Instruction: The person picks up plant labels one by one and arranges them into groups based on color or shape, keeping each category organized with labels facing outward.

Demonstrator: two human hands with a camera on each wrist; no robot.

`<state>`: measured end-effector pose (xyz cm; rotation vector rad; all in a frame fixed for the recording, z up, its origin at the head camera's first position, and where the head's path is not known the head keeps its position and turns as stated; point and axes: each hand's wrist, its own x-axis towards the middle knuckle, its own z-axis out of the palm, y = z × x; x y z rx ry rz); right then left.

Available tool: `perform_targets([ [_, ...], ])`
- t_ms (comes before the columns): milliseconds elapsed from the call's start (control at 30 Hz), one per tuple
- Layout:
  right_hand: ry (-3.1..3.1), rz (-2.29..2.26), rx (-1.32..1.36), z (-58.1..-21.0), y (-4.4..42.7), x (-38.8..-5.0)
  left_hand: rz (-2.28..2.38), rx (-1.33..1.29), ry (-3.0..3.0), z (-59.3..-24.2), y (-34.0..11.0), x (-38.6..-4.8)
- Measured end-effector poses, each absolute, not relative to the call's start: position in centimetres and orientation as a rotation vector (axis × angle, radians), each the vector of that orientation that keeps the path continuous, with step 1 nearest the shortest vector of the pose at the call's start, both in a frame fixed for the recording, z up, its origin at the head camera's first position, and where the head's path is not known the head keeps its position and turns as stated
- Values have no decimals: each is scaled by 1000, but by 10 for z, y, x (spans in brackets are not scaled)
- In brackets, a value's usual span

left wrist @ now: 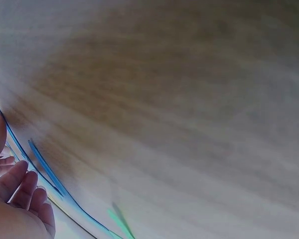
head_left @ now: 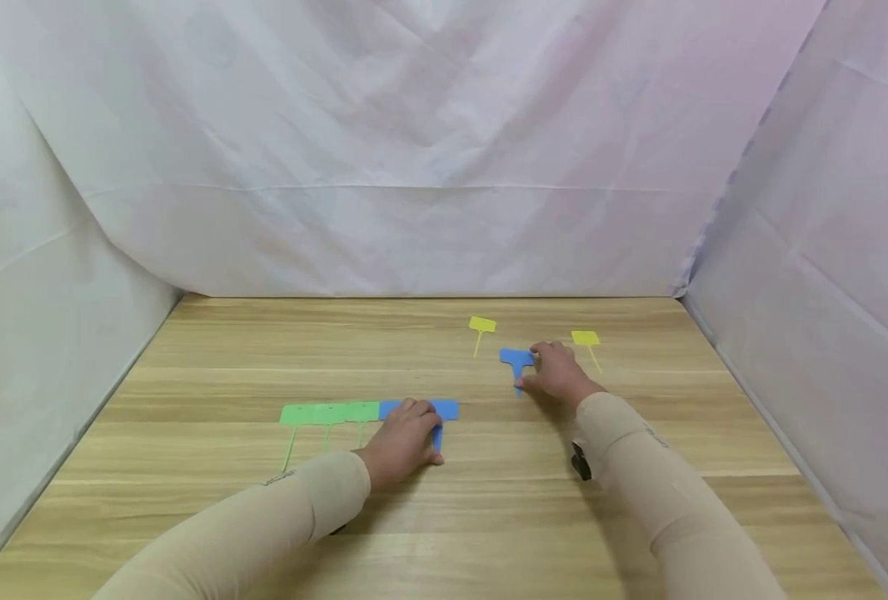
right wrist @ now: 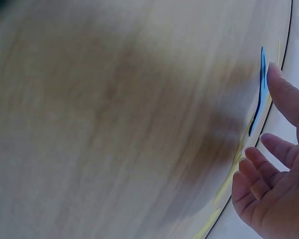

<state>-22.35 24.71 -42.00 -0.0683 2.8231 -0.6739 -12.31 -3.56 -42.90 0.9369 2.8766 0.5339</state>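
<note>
Green T-shaped plant labels [head_left: 298, 414] lie in a row on the wooden table, heads side by side, thin stems toward me. Blue plant labels [head_left: 446, 409] continue that row on its right, partly hidden by my left hand [head_left: 401, 442]. This hand holds the rightmost one, fingers at its head and thumb by the stem tip; blue stems [left wrist: 46, 168] show beside it in the left wrist view. Farther back, my right hand [head_left: 559, 372] pinches another blue label [head_left: 516, 358], with a finger at the head's right end and the thumb by the stem.
Two yellow plant labels lie at the back: one yellow label [head_left: 482, 324] left of my right hand, another yellow label [head_left: 585, 337] beyond it on the right. White cloth [head_left: 429, 242] hangs behind the wooden table [head_left: 489, 533] and along both sides.
</note>
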Motion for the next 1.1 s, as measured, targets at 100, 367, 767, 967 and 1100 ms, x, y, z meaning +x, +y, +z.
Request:
perform_targets([
  [100, 2819, -668, -65, -420, 246, -223, 537, 927, 2870, -429, -35, -123],
  [367, 2816, -670, -45, -418, 243, -223, 545, 919, 2858, -426, -36, -121],
  [767, 2802, -690, -24, -416, 242, -226, 533, 922, 2877, -426, -36, -120],
  [967, 2805, -669, -54, -416, 242, -227, 557, 911, 2876, -427, -36, -119],
  [1100, 2793, -656, -55, -414, 243, -227, 582, 909, 2871, -426, -36, -118],
])
